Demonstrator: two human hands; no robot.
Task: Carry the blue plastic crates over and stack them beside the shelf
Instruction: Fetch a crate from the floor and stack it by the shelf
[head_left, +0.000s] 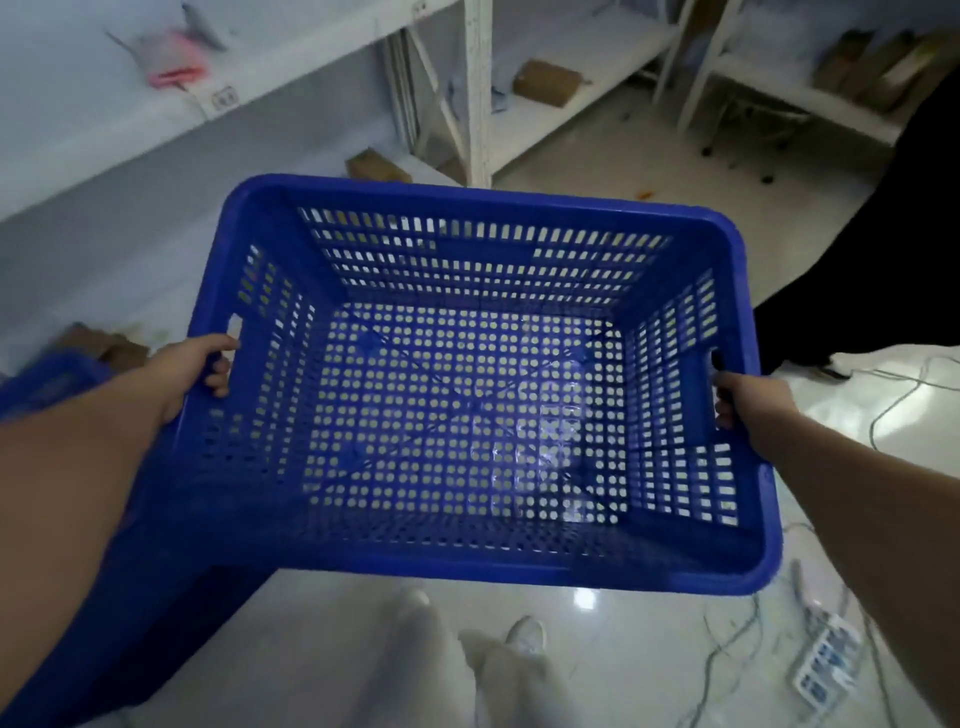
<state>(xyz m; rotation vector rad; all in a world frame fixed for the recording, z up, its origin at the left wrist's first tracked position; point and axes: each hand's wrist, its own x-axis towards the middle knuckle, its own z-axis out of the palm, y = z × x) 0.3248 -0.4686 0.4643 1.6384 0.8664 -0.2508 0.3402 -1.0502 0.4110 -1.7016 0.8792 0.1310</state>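
I hold an empty blue perforated plastic crate (519, 205) in the air in front of me, above the pale tiled floor. My left hand (192, 366) grips the handle slot on its left side. My right hand (748, 400) grips the handle slot on its right side. A white metal shelf (477, 88) stands ahead, beyond the crate's far rim. Another blue crate (47, 384) lies low at the left, mostly hidden behind my left forearm, and more blue plastic shows under the held crate at the lower left.
Brown cardboard boxes (545, 82) sit on the lower shelves and on the floor. A second white shelf (800, 88) stands at the back right. A person in dark clothing (883, 249) stands at the right. Cables and a power strip (826, 660) lie on the floor at lower right.
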